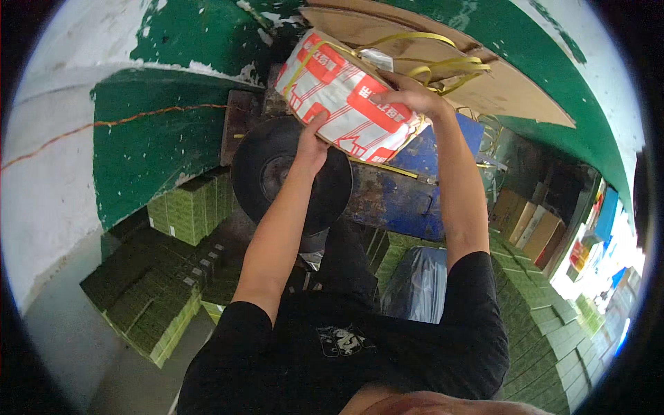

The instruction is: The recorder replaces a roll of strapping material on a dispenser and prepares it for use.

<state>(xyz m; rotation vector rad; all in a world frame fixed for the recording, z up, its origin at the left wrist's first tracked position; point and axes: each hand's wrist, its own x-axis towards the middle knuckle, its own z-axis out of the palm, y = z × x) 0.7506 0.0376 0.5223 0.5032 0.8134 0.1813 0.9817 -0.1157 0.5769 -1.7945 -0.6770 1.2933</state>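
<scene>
A white, red-printed package (332, 97) is held tilted in front of me. A yellow strap (302, 69) runs around its left end. My left hand (315, 142) grips its near lower edge, with the thumb on the printed face and the other fingers hidden beneath. My right hand (411, 98) is closed over its right end, fingers lying across the upper side. Loose loops of yellow strapping (443, 67) stick out behind the package, close to my right hand. Under the package is a worn blue machine top (408, 204), with a black round reel (294, 190) at its left.
Flat cardboard sheets (532, 97) lean on the green and white wall behind. Green boxes (149, 277) are stacked at the left, and rows of green packs (532, 325) at the right. A twisted orange cord (111, 123) crosses the left wall. A plastic-wrapped bundle (418, 283) stands near my right elbow.
</scene>
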